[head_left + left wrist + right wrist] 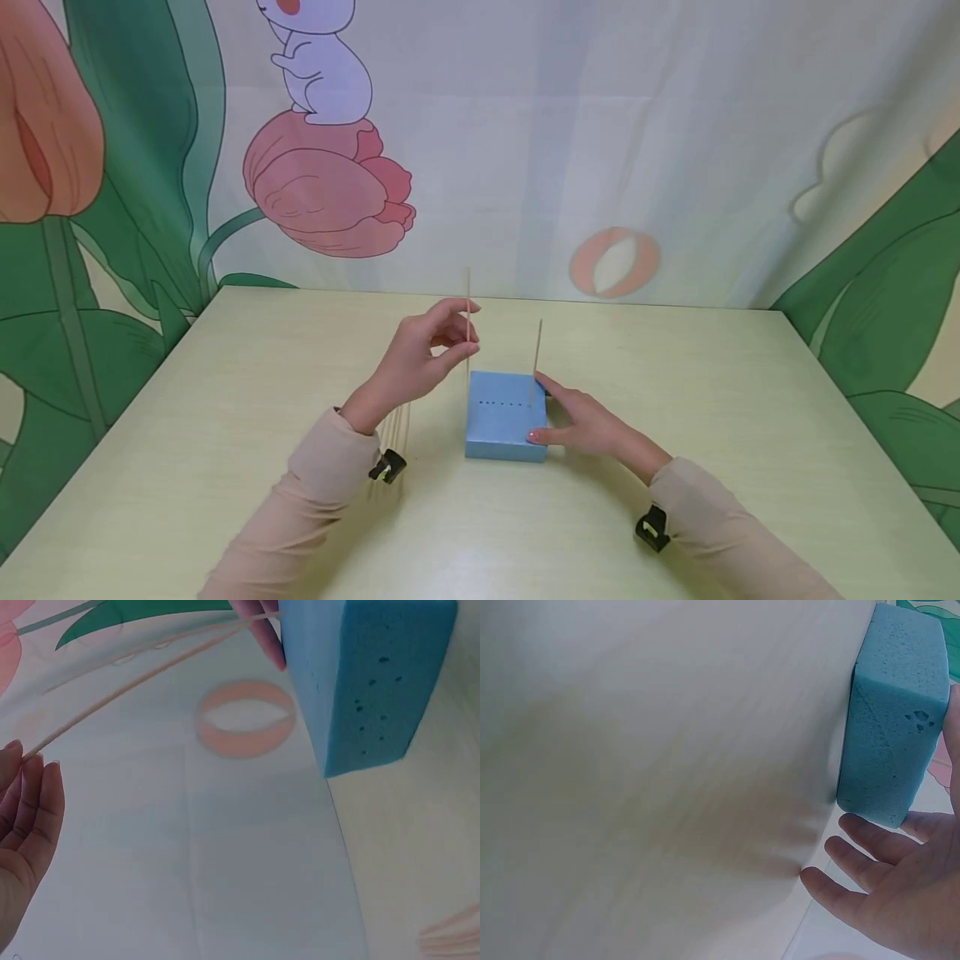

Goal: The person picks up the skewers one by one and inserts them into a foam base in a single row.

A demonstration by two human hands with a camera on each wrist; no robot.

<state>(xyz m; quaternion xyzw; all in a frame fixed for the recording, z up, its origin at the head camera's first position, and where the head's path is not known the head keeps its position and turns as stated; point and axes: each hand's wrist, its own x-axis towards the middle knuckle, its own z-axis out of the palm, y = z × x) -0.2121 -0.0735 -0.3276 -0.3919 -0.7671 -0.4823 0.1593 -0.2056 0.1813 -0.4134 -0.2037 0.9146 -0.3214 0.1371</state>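
Observation:
My left hand [416, 354] pinches a thin bamboo skewer [468, 285] between thumb and fingers, holding it upright. Its lower end hangs close to the far left corner of a blue foam block [495, 429]. A row of small holes crosses the block's top, and a second skewer [537, 346] stands in it at the right end of that row. At the block's right side, my right hand [588, 421] grips it, thumb towards the near edge and index finger at the far corner. Small holes mark the foam block's side [382, 690] in the left wrist view.
Several loose skewers [397, 429] lie on the pale tabletop [187, 450] left of the block, partly hidden under my left wrist. Behind the table's far edge hangs a printed curtain [487, 150] with flowers and a white animal.

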